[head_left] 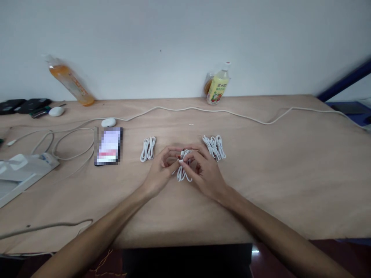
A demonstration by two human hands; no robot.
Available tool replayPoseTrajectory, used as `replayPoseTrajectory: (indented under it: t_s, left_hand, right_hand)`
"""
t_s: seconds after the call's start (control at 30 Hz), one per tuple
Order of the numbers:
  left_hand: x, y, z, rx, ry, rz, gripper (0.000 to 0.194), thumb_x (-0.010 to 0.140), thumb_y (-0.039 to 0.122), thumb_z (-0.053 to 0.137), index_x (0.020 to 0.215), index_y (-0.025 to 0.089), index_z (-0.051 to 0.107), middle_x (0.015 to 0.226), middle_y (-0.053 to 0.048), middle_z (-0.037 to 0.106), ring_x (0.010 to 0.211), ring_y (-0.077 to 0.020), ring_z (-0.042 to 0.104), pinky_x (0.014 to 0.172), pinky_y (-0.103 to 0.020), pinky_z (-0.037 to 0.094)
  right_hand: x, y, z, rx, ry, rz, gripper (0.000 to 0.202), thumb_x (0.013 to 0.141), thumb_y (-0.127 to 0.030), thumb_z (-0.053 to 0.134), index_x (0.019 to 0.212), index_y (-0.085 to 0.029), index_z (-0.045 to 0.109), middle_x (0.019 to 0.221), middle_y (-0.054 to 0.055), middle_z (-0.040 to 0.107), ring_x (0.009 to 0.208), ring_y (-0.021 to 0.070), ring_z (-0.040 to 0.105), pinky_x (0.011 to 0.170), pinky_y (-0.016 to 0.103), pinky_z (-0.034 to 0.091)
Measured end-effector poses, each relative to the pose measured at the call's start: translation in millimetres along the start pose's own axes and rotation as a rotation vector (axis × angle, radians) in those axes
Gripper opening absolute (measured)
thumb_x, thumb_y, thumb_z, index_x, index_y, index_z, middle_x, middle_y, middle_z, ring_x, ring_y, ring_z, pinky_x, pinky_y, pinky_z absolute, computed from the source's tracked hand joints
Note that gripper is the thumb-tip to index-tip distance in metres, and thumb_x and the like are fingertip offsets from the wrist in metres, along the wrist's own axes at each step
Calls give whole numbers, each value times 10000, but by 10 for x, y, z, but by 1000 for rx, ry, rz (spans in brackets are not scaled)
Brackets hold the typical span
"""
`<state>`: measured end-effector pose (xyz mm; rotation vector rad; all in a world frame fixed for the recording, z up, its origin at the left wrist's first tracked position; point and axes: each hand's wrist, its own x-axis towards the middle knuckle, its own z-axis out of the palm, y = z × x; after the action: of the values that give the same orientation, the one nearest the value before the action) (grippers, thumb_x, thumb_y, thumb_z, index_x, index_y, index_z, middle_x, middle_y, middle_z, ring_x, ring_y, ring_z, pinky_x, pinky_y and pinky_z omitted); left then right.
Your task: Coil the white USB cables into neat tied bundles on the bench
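Both forearms reach in from near edge of desk (pixel 278 173), angled inward, hands meeting at middle. Left hand (pixel 160 168): fingers curled, thumb and fingertips pinching white cable bundle (pixel 183 174) near its connector end. Right hand (pixel 209 172): wrist bent inward, thumb and index closed on same bundle from right side. Held bundle between hands, loops hanging toward near side. Left coiled cables (pixel 148 149) lie just beyond left hand; right coiled cables (pixel 214 147) just beyond right hand.
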<state>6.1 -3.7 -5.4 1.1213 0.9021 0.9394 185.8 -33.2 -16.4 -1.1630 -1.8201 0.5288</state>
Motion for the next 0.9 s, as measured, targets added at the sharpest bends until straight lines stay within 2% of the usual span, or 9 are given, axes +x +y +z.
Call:
replayPoseTrajectory:
  t_s: [0.17, 0.33, 0.43, 0.57, 0.77, 0.9]
  left_hand:
    - [23, -16, -4, 20, -10, 22, 363, 802, 321, 861, 1082, 201, 665, 986, -41, 750, 859, -194, 722, 745, -285, 527]
    - [37, -33, 1, -16, 10, -44, 366, 795, 280, 846, 1118, 169, 714, 983, -54, 759, 906, -200, 707, 782, -286, 519]
    - [48, -39, -6, -78, 25, -93, 357, 812, 339, 856, 1101, 171, 732, 916, -31, 750, 807, -171, 682, 712, -267, 502]
    - [69, -35, -31, -125, -4, -132, 415, 806, 473, 890, 1037, 165, 735, 895, -42, 769, 783, -183, 707, 741, -298, 559]
    - [97, -50, -79, -56, 31, -85, 439, 789, 504, 906, 1009, 162, 741, 819, -30, 769, 702, -162, 691, 675, -270, 540]
    - [90, -20, -66, 12, 9, -26, 491, 819, 558, 865, 1086, 172, 722, 836, -43, 783, 715, -189, 717, 662, -287, 557]
  right_hand:
    - [12, 23, 0, -20, -33, -2, 45, 1001, -219, 643, 988, -249, 673, 1217, 112, 701, 1124, 285, 690, 960, 459, 590]
    - [27, 12, -17, 38, -28, 33, 45, 972, -209, 643, 939, -240, 640, 1173, 107, 709, 1010, 251, 697, 852, 404, 599]
    - [37, 2, -40, 112, -32, 87, 57, 979, -232, 632, 922, -238, 632, 1164, 101, 716, 1001, 239, 691, 730, 344, 578]
    - [39, -3, -59, 197, -15, 169, 48, 980, -267, 616, 948, -235, 634, 1217, 109, 709, 967, 226, 679, 627, 297, 526]
    - [42, 11, -48, 250, 50, 253, 211, 1013, -318, 545, 1140, -234, 690, 1122, 75, 715, 909, 223, 669, 774, 367, 555]
    - [58, 36, -19, 394, 27, 387, 277, 999, -409, 556, 1112, -225, 729, 1024, 63, 704, 772, 205, 634, 597, 313, 503]
